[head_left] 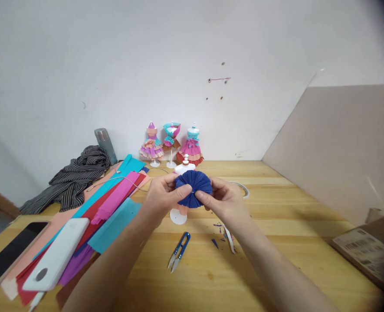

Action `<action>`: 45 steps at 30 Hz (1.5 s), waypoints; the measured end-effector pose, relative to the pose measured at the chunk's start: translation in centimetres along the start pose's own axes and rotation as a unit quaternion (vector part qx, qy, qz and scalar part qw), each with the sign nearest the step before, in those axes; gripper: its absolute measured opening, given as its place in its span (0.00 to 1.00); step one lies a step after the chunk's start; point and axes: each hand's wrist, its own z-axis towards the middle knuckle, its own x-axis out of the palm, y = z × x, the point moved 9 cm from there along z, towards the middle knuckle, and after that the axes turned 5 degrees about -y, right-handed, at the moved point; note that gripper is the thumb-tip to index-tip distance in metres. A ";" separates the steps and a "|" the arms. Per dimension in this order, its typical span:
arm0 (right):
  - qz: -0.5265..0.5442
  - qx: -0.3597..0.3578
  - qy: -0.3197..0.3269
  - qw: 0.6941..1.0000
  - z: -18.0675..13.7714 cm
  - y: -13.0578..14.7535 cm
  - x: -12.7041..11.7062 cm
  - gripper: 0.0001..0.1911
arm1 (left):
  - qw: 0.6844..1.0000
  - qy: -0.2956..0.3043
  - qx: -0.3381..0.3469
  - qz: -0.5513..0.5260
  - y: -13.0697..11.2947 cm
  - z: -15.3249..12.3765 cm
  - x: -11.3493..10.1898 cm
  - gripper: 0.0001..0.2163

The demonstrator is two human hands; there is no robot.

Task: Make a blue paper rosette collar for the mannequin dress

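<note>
A dark blue pleated crepe-paper skirt point(193, 186) is fanned out on a small white mannequin stand point(179, 215) at the middle of the wooden table point(276, 242). My left hand point(164, 195) pinches the skirt's left edge with thumb and fingers. Its right edge is pinched the same way by my right hand point(226, 200). The mannequin's white top point(185, 164) shows just behind the paper. Small blue-handled snips point(179, 250) lie on the table below the hands.
Three dressed mini mannequins point(171, 145) stand at the wall. Coloured crepe-paper strips point(113, 203), a white power bank point(57, 253), a phone point(9, 255), a striped cloth point(76, 177) and a grey flask point(105, 145) lie left. A tape roll point(242, 187), blue scraps point(216, 240) and a cardboard box point(367, 251) are right.
</note>
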 end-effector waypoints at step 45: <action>0.116 0.020 -0.106 0.987 -0.9 -1.1 -2.1 0.15 | 0.998 0.054 -0.037 -0.015 0.2 -0.7 1.0 0.27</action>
